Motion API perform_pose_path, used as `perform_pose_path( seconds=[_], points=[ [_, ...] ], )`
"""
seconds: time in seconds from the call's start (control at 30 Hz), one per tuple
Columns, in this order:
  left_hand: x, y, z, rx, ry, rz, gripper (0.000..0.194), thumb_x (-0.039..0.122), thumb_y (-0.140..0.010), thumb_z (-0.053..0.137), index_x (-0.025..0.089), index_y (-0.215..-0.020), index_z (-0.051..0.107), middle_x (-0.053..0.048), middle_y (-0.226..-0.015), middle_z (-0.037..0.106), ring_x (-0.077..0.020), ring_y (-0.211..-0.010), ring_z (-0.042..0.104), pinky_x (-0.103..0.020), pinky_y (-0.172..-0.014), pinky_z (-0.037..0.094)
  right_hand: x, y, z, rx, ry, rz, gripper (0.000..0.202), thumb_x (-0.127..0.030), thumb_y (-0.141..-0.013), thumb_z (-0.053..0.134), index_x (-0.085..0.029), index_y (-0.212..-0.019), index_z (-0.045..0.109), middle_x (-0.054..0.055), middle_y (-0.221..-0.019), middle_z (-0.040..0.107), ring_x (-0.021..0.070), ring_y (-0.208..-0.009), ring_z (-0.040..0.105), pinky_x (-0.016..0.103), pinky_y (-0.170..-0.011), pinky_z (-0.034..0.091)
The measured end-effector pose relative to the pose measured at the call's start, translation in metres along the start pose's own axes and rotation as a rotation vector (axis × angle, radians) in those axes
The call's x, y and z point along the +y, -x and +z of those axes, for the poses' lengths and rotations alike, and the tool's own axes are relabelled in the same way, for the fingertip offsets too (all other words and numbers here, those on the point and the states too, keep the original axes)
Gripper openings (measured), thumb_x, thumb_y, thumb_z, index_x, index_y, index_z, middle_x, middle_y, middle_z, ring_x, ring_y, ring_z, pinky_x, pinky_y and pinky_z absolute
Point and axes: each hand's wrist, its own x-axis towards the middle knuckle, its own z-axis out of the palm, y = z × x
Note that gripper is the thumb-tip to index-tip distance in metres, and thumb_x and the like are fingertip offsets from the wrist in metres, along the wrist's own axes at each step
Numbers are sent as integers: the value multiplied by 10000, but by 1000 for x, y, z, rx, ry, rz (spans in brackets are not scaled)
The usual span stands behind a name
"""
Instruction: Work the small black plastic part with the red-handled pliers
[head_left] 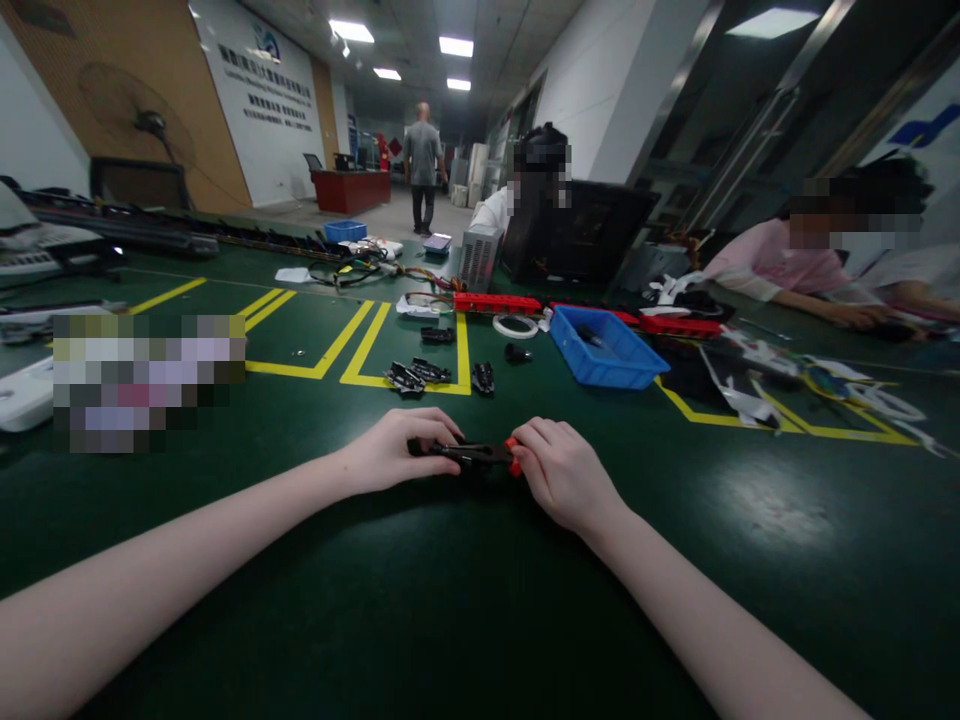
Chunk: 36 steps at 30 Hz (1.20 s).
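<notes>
The table (375,610) was green, smooth and semi-glossy, with a pale glare toward its right edge. Across it, the yellow tape (464,350) looked flat and matt. The part (476,455) seemed dark plastic (whether wholly so, one could not tell), with a smooth red end. Toward the far edge, small pieces (405,378) mixed black with metallic glints; the bin (615,374) was smooth blue plastic, softly shiny. Nearer that edge, the strips (497,303) looked like red plastic, the box (480,262) perforated grey metal.
</notes>
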Motion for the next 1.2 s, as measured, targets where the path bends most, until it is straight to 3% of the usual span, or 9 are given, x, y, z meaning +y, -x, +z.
perform_pose_path(
  seconds=[0.13, 0.23, 0.33, 0.47, 0.6, 0.7, 0.83, 1.2],
  points=[
    [1, 0, -2, -11, 2, 3, 142, 278, -861, 674, 167, -946, 698, -70, -1092, 635, -185, -958, 616, -341, -855, 511, 0, 0, -2, -46, -3, 26, 411, -418, -1000, 271, -168, -854, 563, 86, -851, 600, 184, -729, 512, 320, -691, 347],
    [2, 0, -2, -34, 10, -9, 138, 283, -869, 663, 171, -942, 696, -66, -1105, 633, -189, -972, 611, -329, -849, 501, -1, -1, -3, -78, 9, 21, 464, -585, -936, 378, -166, -880, 570, 91, -879, 609, 197, -750, 521, 324, -697, 354],
    [6, 1, 0, -45, -20, -64, 177, 304, -876, 651, 180, -998, 686, -57, -1088, 648, -185, -922, 610, -311, -794, 494, -2, 0, -3, -76, 37, 17, 499, -649, -879, 451, -166, -884, 576, 87, -881, 614, 199, -756, 524, 322, -696, 356],
    [12, 3, 5, -74, -78, -148, 372, 338, -891, 627, 218, -1240, 579, -46, -1093, 663, -176, -837, 613, -299, -727, 485, -1, 1, -3, -82, 60, 21, 448, -603, -898, 463, -171, -876, 579, 78, -871, 614, 193, -753, 530, 317, -688, 354],
    [11, 3, 9, -78, -108, -122, 457, 344, -903, 612, 210, -1326, 504, -76, -1209, 615, -214, -1015, 602, -330, -840, 486, -1, 1, -2, -90, 65, 11, 430, -586, -904, 464, -172, -866, 577, 81, -874, 618, 190, -743, 527, 321, -688, 357],
    [9, 2, 11, -127, -208, -98, 519, 395, -903, 606, 204, -1366, 469, -89, -1170, 609, -227, -1009, 605, -335, -835, 485, -3, 1, -3, -86, 70, -14, 430, -584, -907, 461, -172, -870, 580, 83, -874, 620, 188, -739, 525, 320, -686, 354],
    [9, 1, 12, -164, -379, -103, 524, 461, -877, 622, 203, -1320, 511, -75, -1083, 630, -228, -909, 631, -312, -739, 480, -7, 1, -3, -100, 80, -42, 441, -591, -908, 455, -172, -870, 586, 81, -872, 618, 183, -728, 521, 316, -679, 346],
    [11, 2, 13, -143, -479, -122, 458, 554, -830, 640, 211, -1130, 589, -43, -990, 688, -226, -844, 652, -305, -694, 453, -7, 1, -1, -74, 45, -43, 392, -550, -912, 476, -174, -873, 579, 75, -881, 623, 187, -758, 540, 318, -697, 368]
  ],
)
